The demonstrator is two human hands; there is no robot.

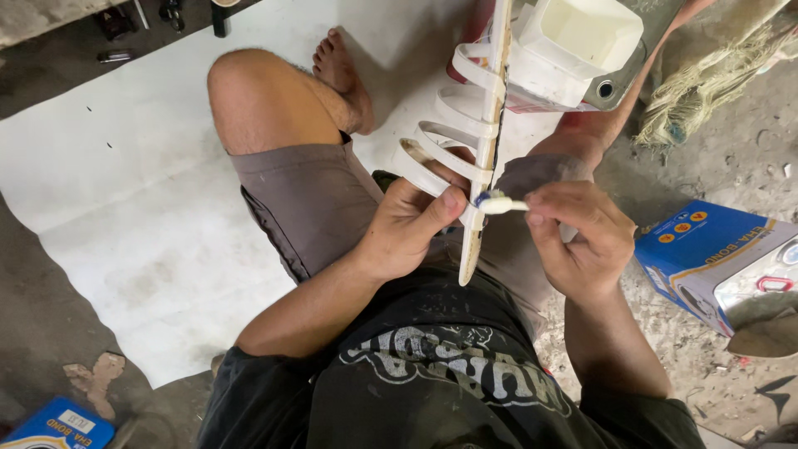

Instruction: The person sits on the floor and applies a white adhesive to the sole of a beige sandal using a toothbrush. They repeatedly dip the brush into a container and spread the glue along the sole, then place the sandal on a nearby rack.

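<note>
My left hand (411, 224) grips a white strappy sandal (465, 141) held on edge, sole edge toward me, with several looped straps bulging to the left. The thumb presses on the sole's edge. My right hand (578, 237) pinches a small glue-coated brush (501, 203) whose white tip touches the sole edge beside the left thumb. I sit on the floor with one knee raised and a bare foot on a white sheet (125, 183).
A white plastic container (578, 46) stands ahead by the sandal's far end. A blue and white adhesive can (719, 258) lies at my right on the dirt floor. Another blue can (58, 426) is at the lower left. Frayed sacking (706, 91) lies at the upper right.
</note>
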